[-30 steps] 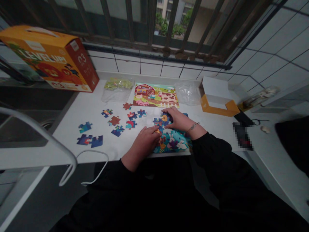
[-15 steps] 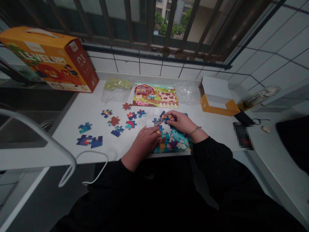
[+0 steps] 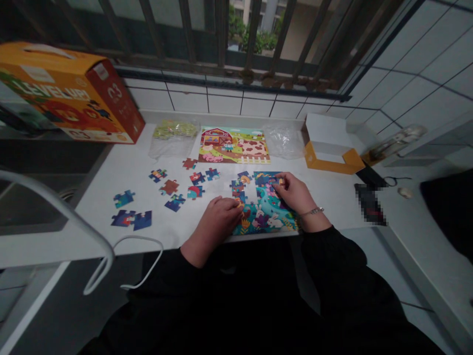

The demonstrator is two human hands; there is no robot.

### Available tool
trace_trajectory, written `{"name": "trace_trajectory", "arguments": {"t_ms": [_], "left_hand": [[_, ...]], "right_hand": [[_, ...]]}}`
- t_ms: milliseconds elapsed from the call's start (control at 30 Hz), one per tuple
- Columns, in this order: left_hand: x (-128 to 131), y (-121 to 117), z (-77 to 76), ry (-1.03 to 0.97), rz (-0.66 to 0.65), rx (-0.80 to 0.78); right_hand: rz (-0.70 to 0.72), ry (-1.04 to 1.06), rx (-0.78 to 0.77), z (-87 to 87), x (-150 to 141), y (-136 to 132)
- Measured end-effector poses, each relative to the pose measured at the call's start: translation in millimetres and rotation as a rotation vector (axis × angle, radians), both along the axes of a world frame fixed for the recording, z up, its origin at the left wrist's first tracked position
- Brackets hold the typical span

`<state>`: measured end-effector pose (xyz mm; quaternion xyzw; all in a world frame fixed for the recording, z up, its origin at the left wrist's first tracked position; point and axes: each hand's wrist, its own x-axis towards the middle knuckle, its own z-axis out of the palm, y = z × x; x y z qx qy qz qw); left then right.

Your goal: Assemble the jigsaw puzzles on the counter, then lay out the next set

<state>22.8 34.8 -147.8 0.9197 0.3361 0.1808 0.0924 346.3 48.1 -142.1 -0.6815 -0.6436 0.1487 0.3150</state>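
A partly assembled jigsaw puzzle (image 3: 275, 212), blue-green with white rabbits, lies near the counter's front edge. My left hand (image 3: 219, 217) rests at its left side, fingers laid over the edge pieces and partly covering them. At the upper right of the puzzle, my right hand (image 3: 297, 195) has thumb and index finger closed together at a dark blue puzzle piece (image 3: 274, 181). A small joined group of puzzle pieces (image 3: 238, 186) sits at the upper left, with a white gap between it and the right section. Several loose puzzle pieces (image 3: 175, 202) are spread to the left.
A farm picture (image 3: 234, 146) lies behind the puzzle, between a plastic bag of pieces (image 3: 173, 138) and crumpled clear plastic (image 3: 284, 140). An open orange-white box (image 3: 328, 158) stands right; a large orange box (image 3: 74, 98) stands left. A white curved tube (image 3: 74, 212) crosses the left foreground.
My right hand has moved right, from the upper-left pieces to the puzzle's upper right. A piece that was under its fingers now lies at the upper left. My left hand stays on the puzzle.
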Motion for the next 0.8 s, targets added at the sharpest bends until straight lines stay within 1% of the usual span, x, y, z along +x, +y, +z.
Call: {"name": "trace_trajectory", "arguments": {"t_ms": [100, 167, 267, 333, 400, 467, 567, 633, 700, 800], "left_hand": [[0, -3, 1.1, -0.012, 0.015, 0.013], [1, -5, 1.3, -0.035, 0.026, 0.028], [2, -7, 0.8, -0.041, 0.021, 0.051], [3, -7, -0.2, -0.038, 0.017, 0.059], [3, -6, -1.7, -0.034, 0.016, 0.062], [3, -6, -3.1, -0.022, 0.014, 0.064], [3, -6, -4.3, -0.003, 0.004, 0.074], [3, -6, -4.7, 0.007, 0.003, 0.082], [2, -6, -4.8, 0.014, 0.013, 0.093], [2, -6, -4.3, 0.012, 0.023, 0.107]], "right_hand": [[0.038, -0.215, 0.133, 5.4, -6, 10], [0.13, -0.281, 0.172, 11.8, -19, 19], [0.34, -0.315, 0.139, 18.4, -44, 38], [0.453, -0.331, 0.079, 18.9, -56, 51], [0.523, -0.336, 0.013, 18.0, -63, 64], [0.562, -0.344, -0.019, 17.9, -65, 73], [0.594, -0.398, -0.03, 22.0, -64, 79], [0.584, -0.427, -0.038, 26.7, -61, 77], [0.52, -0.442, -0.025, 31.5, -56, 73], [0.342, -0.499, -0.046, 36.7, -47, 64]]}}
